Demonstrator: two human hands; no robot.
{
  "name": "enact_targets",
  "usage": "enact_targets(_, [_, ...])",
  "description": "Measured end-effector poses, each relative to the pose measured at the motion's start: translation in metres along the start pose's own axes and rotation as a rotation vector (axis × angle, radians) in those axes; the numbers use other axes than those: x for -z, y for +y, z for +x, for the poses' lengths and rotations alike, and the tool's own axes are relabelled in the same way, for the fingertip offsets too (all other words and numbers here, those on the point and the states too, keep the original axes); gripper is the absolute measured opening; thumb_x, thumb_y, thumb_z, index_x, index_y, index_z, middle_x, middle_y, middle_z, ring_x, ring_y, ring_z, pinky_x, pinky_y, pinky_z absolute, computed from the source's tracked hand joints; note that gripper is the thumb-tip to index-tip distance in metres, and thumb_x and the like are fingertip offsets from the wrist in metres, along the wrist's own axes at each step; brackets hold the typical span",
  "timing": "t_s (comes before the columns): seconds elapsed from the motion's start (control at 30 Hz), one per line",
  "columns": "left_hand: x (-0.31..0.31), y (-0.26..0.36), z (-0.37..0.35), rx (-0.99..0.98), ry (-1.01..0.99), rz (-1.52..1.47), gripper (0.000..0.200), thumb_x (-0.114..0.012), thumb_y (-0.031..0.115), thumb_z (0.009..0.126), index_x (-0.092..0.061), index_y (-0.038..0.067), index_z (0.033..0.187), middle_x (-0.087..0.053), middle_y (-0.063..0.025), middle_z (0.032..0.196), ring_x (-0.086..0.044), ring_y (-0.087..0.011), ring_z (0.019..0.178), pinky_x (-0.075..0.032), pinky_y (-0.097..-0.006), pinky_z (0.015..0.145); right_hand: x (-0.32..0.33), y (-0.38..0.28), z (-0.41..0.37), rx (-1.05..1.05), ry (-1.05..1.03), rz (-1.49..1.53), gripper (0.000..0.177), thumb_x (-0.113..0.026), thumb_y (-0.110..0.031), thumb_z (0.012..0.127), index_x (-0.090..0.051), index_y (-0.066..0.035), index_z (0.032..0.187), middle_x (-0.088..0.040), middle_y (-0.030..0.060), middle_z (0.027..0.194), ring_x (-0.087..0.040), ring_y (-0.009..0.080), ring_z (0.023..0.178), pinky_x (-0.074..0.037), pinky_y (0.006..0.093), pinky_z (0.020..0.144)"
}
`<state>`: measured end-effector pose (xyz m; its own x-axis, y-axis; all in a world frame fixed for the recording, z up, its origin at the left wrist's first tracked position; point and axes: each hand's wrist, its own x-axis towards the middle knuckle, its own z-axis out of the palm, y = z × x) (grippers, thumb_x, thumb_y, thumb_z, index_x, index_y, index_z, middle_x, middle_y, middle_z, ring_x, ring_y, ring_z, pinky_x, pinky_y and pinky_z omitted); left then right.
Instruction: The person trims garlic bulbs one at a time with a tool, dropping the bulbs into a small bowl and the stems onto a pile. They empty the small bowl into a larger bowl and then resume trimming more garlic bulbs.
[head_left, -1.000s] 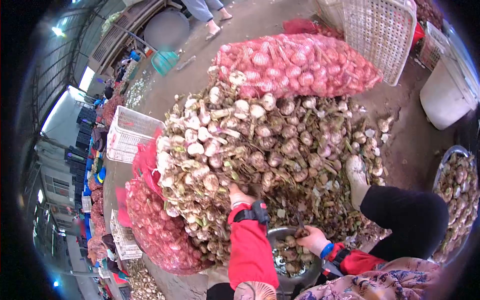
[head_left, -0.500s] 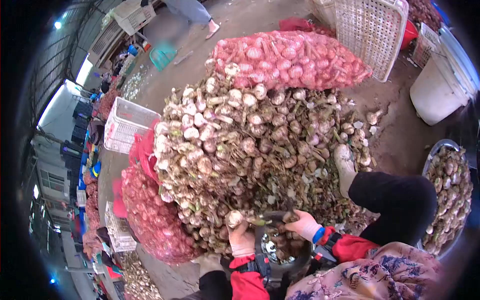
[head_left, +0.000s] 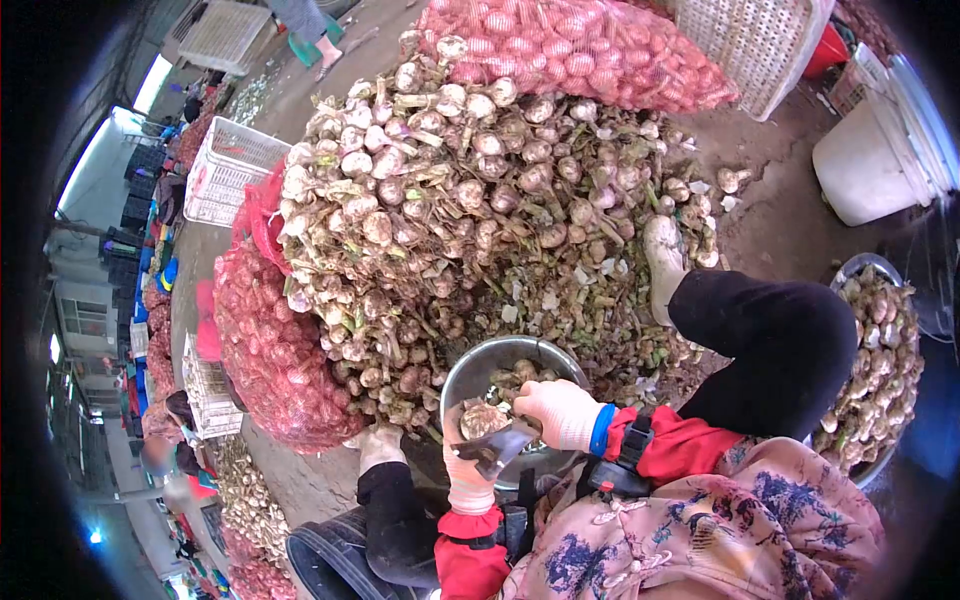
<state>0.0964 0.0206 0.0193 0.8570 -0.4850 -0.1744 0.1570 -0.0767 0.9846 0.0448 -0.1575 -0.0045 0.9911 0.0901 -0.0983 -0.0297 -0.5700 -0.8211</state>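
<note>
Head view: nearest are the floral garment [head_left: 690, 520] and two red sleeves, left [head_left: 470, 568] and right [head_left: 685, 445], with both hands working close together over the near side of the metal basin [head_left: 472, 371].

Left hand [head_left: 468, 472] is closed around a garlic bulb [head_left: 483, 419], palm on its left and near side. Right hand [head_left: 560, 412] is just right of the bulb, fingers curled in a fist on the dark blade [head_left: 497, 446]; its handle is mostly hidden in the grip.

Key relation: bulb sits between the two hands, left hand nearer since it holds it. Blade's long axis runs from the right fist down-left, across the near side of the bulb toward the left palm. Edge contact with the bulb and the bulb's own stem axis: can't tell, blade overlaps and it's small in frame.

More bulbs [head_left: 520, 373] lie in the basin, beyond the hands. Past the rim, the heap of garlic [head_left: 440, 235] spreads forward, loose and stemmed. Right of the right knee [head_left: 775, 350]: an oval tub [head_left: 858, 264] full of garlic. Farther out: red mesh sack [head_left: 275, 360] left of the heap, pale bucket [head_left: 865, 165] forward-right, second mesh sack [head_left: 580, 50] beyond the heap.
</note>
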Motion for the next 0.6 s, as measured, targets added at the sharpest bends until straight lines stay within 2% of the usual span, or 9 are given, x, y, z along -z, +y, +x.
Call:
enact_targets(0.03, [-0.007, 0.006, 0.001, 0.163, 0.094, -0.372, 0.036, -0.059, 0.01, 0.085, -0.043, 0.005, 0.117, -0.057, -0.0135, 0.105, -0.061, -0.0228, 0.093, -0.055, -0.0377, 0.081, -0.003, 0.005, 0.0, -0.001, 0.006, -0.022, 0.022, -0.064, -0.008, 0.066, -0.061, -0.007, 0.088, -0.059, 0.0147, 0.092, -0.061, 0.0353, 0.086, -0.05, 0.0437, 0.072])
enact_targets(0.1, [0.009, -0.029, 0.001, 0.205, 0.061, -0.4, 0.05, -0.067, 0.006, 0.077, -0.042, 0.006, 0.12, -0.058, -0.0112, 0.105, -0.061, -0.0215, 0.092, -0.054, -0.0361, 0.08, -0.005, 0.011, -0.001, -0.001, 0.016, -0.044, 0.023, -0.065, -0.008, 0.065, -0.061, -0.007, 0.088, -0.059, 0.0148, 0.092, -0.061, 0.0354, 0.086, -0.05, 0.0437, 0.072])
enact_targets(0.17, [-0.014, -0.002, -0.006, -0.008, 0.004, 0.138, 0.066, -0.08, 0.008, 0.063, -0.043, 0.006, 0.118, -0.058, -0.0076, 0.102, -0.06, -0.0189, 0.09, -0.052, -0.0335, 0.079, -0.006, 0.015, -0.003, -0.016, -0.003, -0.019, 0.026, -0.067, -0.009, 0.064, -0.061, -0.007, 0.09, -0.059, 0.0148, 0.092, -0.061, 0.0356, 0.087, -0.05, 0.0436, 0.073])
enact_targets(0.33, [-0.014, -0.02, -0.007, -0.043, 0.047, 0.208, 0.075, -0.081, 0.003, 0.057, -0.04, 0.006, 0.12, -0.056, -0.0062, 0.102, -0.059, -0.0178, 0.09, -0.05, -0.0327, 0.082, -0.015, 0.038, 0.0, -0.014, -0.015, 0.007, 0.03, -0.067, -0.01, 0.066, -0.06, -0.006, 0.095, -0.059, 0.0143, 0.094, -0.06, 0.0354, 0.089, -0.049, 0.0443, 0.074])
enact_targets(0.4, [-0.002, -0.035, -0.009, -0.209, 0.013, 0.394, 0.076, -0.08, 0.001, 0.058, -0.038, 0.007, 0.121, -0.056, -0.0067, 0.104, -0.058, -0.0192, 0.091, -0.051, -0.0336, 0.081, -0.02, 0.046, 0.002, -0.004, -0.058, 0.005, 0.031, -0.064, -0.01, 0.068, -0.062, -0.006, 0.099, -0.062, 0.015, 0.096, -0.061, 0.0349, 0.091, -0.05, 0.0439, 0.076])
enact_targets(0.47, [-0.02, 0.015, -0.023, -0.266, -0.058, 0.232, 0.083, -0.078, 0.0, 0.058, -0.033, 0.008, 0.128, -0.052, -0.0089, 0.112, -0.056, -0.0231, 0.097, -0.052, -0.0351, 0.079, -0.029, 0.109, 0.0, -0.576, -0.134, -0.057, 0.029, -0.063, -0.017, 0.072, -0.067, -0.006, 0.098, -0.067, 0.0185, 0.089, -0.065, 0.0321, 0.085, -0.051, 0.0395, 0.075])
enact_targets(0.5, [-0.015, 0.023, -0.024, -0.273, -0.078, 0.167, 0.085, -0.078, 0.001, 0.059, -0.031, 0.008, 0.13, -0.05, -0.0095, 0.114, -0.055, -0.0229, 0.099, -0.052, -0.0351, 0.079, 0.004, 0.096, -0.009, -0.76, -0.051, 0.458, 0.032, -0.066, -0.019, 0.07, -0.066, -0.004, 0.099, -0.067, 0.0187, 0.088, -0.066, 0.0304, 0.084, -0.051, 0.0374, 0.074])
enact_targets(0.53, [-0.018, 0.028, -0.024, -0.295, -0.086, 0.089, 0.086, -0.078, 0.002, 0.061, -0.029, 0.009, 0.131, -0.049, -0.01, 0.116, -0.055, -0.0228, 0.1, -0.052, -0.0352, 0.08, 0.003, 0.098, 0.005, -0.695, 0.09, 0.225, 0.031, -0.066, -0.018, 0.071, -0.066, -0.003, 0.098, -0.067, 0.0176, 0.088, -0.066, 0.0283, 0.084, -0.05, 0.0365, 0.074])
enact_targets(0.6, [-0.015, 0.013, -0.01, -0.238, 0.057, -0.068, 0.083, -0.077, 0.0, 0.062, -0.034, 0.012, 0.133, -0.051, -0.0077, 0.114, -0.056, -0.02, 0.097, -0.051, -0.0369, 0.083, -0.011, 0.09, 0.015, -0.56, 0.343, 0.385, 0.023, -0.058, -0.012, 0.077, -0.065, -0.008, 0.099, -0.066, 0.0173, 0.086, -0.064, 0.0318, 0.08, -0.05, 0.0375, 0.073])
